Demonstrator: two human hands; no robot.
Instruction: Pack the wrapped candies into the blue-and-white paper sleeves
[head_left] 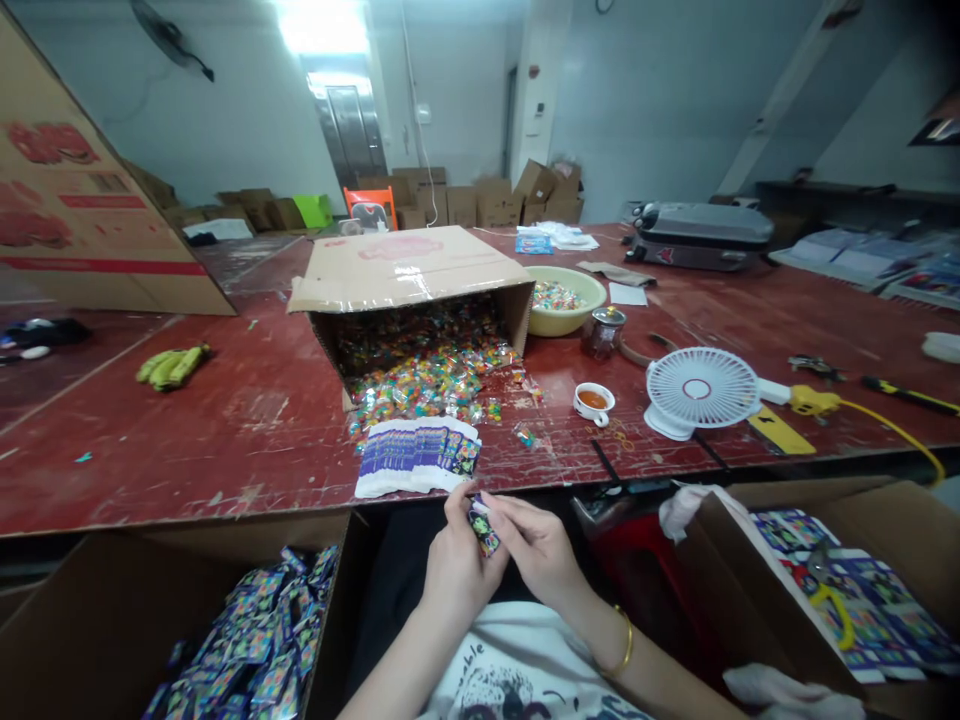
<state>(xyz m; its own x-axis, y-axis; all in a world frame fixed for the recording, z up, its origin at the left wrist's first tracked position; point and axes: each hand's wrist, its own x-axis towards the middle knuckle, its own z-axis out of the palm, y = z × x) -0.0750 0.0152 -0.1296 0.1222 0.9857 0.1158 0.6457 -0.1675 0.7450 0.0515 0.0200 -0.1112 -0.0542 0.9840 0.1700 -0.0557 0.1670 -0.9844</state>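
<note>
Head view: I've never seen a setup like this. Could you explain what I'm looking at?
There is no machine, only one person's bare hands. The single picture comes from a camera worn on the head, looking forward and down. The left hand and right hand together hold a small printed packet by the near edge of a red table. On it, a cardboard box opens toward the viewer, with small colourful wrapped pieces spilling out; a row of overlapping purple-and-white packets lies in front of them. To the right stand a cup and a white fan.
</note>
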